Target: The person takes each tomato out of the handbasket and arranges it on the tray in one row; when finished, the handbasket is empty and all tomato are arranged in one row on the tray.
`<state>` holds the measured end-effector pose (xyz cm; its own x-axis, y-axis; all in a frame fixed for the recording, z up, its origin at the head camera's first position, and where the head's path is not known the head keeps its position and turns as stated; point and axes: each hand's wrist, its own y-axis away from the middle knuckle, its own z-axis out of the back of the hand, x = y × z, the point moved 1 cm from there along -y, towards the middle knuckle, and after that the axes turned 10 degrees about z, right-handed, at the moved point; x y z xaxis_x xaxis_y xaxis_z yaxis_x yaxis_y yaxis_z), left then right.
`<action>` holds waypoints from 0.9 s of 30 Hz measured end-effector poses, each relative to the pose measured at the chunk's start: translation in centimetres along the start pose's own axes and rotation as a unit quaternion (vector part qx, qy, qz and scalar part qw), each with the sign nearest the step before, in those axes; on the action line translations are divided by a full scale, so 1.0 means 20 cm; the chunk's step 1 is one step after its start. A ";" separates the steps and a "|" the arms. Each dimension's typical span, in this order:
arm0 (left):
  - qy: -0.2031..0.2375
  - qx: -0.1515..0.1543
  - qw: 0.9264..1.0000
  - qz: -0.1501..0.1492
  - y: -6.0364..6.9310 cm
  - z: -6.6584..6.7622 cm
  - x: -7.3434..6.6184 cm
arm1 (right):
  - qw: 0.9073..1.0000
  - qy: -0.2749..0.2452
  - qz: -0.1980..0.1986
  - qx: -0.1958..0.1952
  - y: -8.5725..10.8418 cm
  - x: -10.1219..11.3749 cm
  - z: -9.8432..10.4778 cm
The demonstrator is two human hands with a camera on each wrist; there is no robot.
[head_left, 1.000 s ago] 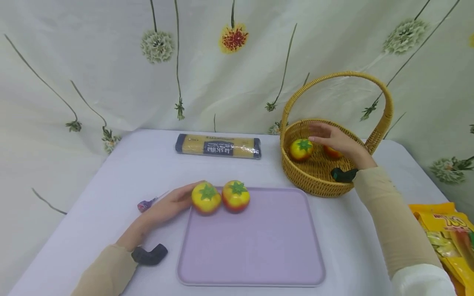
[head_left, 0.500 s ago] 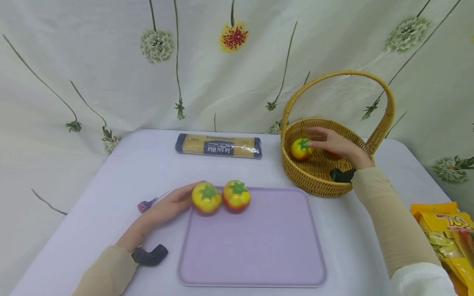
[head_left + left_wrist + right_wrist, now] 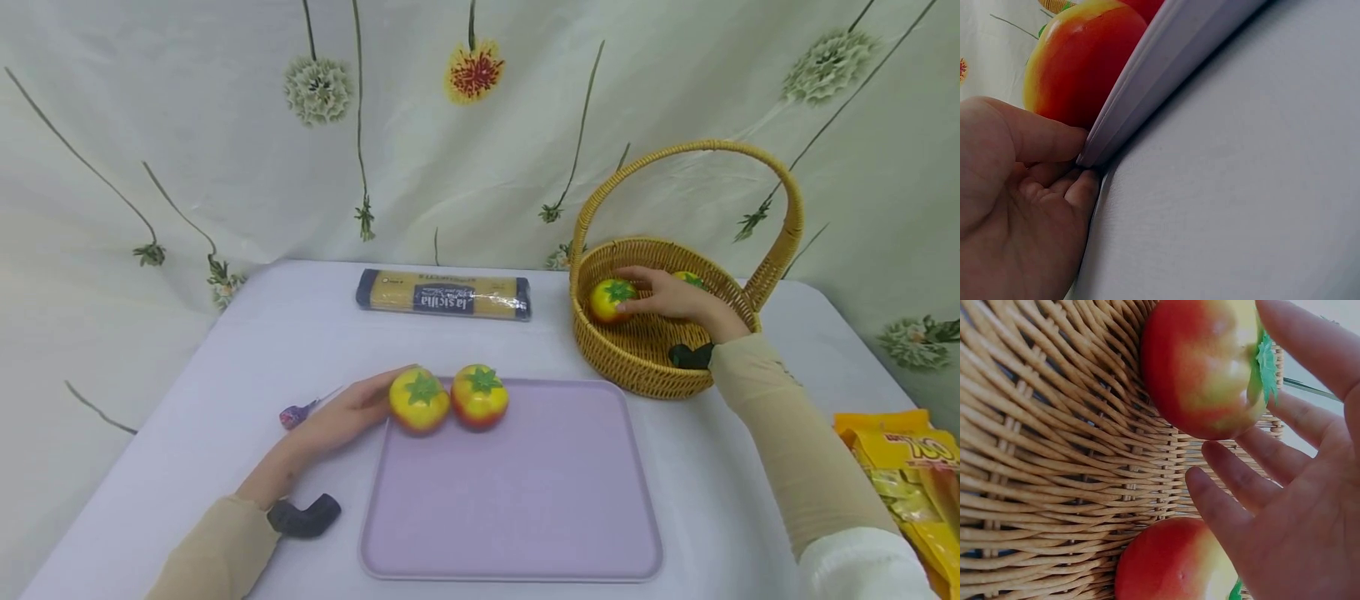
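Note:
My left hand [image 3: 352,412] is at the far left corner of a lilac tray [image 3: 517,492]. In the left wrist view, its thumb and curled fingers pinch the tray's rim [image 3: 1124,106]. Two red-and-yellow toy tomatoes with green star-shaped leaves, a left one [image 3: 419,402] and a right one [image 3: 479,398], sit side by side in that corner. Inside the wicker basket [image 3: 637,377], my right hand [image 3: 671,296] reaches round one toy tomato [image 3: 1204,369] with spread, extended fingers; whether they touch it is unclear. Another tomato [image 3: 1169,562] lies below that hand, partly hidden by it in the head view.
A pack of spaghetti [image 3: 444,294] lies at the back of the table. A wrapped lollipop [image 3: 298,413] is left of my left hand. The basket's tall handle [image 3: 712,147] arches above my right hand. A yellow snack bag [image 3: 900,475] stands at the right edge.
My right hand has moved left and lower in the basket, closer around the left tomato, uncovering the top of the other one. The left hand has stayed at the tray corner.

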<state>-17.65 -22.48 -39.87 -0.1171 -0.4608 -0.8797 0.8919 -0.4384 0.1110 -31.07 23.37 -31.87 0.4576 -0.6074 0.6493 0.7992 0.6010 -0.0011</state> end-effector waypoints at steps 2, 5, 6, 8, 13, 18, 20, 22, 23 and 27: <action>0.000 -0.001 1.000 0.001 0.00 0.00 0.00 | 1.000 0.002 -0.002 0.003 0.00 0.00 0.00; -0.003 -0.003 1.000 -0.001 0.00 0.00 -0.01 | 1.000 -0.003 -0.014 0.004 0.00 0.00 -0.01; -0.004 -0.004 1.000 -0.001 0.00 0.00 -0.01 | 1.000 -0.005 -0.018 0.005 0.00 0.00 -0.01; -0.005 -0.004 1.000 -0.001 0.00 0.00 -0.01 | 1.000 -0.009 -0.026 0.008 0.00 0.00 -0.01; -0.009 -0.004 1.000 0.002 0.00 -0.01 -0.01 | 0.999 -0.012 -0.040 0.012 0.00 -0.01 -0.02; -0.008 -0.003 1.000 0.003 -0.01 0.00 -0.01 | 0.999 0.006 -0.040 0.013 -0.01 -0.01 -0.02; -0.007 -0.002 1.000 0.001 -0.01 0.00 0.00 | 0.999 0.010 -0.033 0.010 -0.02 -0.01 -0.02; -0.006 -0.001 1.000 0.002 -0.01 0.00 0.00 | 0.999 0.013 -0.029 0.004 -0.02 -0.01 -0.01; -0.005 -0.001 1.000 0.003 -0.01 0.00 0.00 | 1.000 0.012 -0.027 0.000 -0.02 0.00 -0.01; 0.000 -0.001 1.000 0.004 -0.01 0.00 0.01 | 0.999 0.014 -0.033 -0.011 -0.02 -0.01 -0.01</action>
<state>-17.77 -22.49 -40.00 -0.1095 -0.4639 -0.8791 0.8939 -0.4328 0.1170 -31.35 23.07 -32.17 0.4143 -0.6598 0.6269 0.8365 0.5475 0.0235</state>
